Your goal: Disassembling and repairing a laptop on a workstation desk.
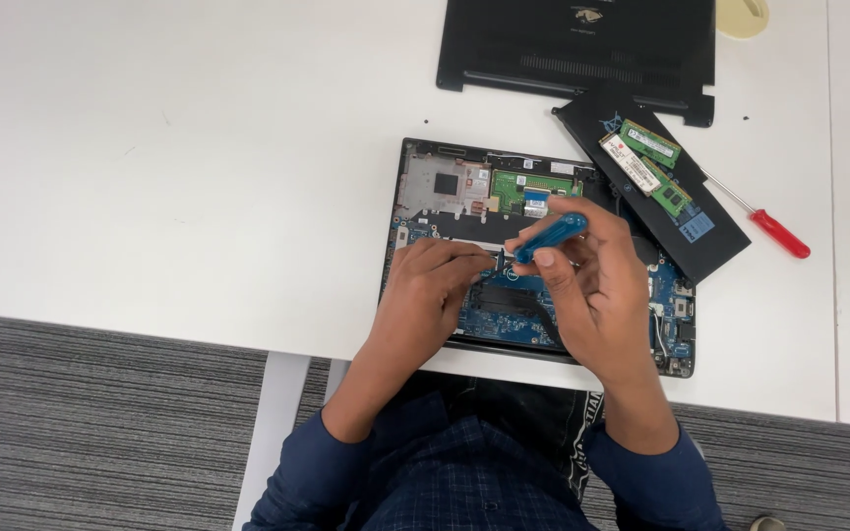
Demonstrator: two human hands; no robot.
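Blue screwdriver (550, 236) gripped in right hand (592, 285); left hand (430, 290) pinches its tip; two memory sticks (641, 157).

The desk (199, 147) looks smooth, matt white. The blue screwdriver (551, 236) has a glossy translucent plastic handle — the red screwdriver (777, 232) likewise, with a bare metal shaft. The laptop's bottom cover (543, 39) is matt black plastic — the floor carpet (100, 423) ribbed grey cloth.

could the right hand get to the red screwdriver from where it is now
Probably yes. The red screwdriver lies in the open on the white table, right of the black battery, nothing on it. But the right hand is holding a blue screwdriver, so it isn't free.
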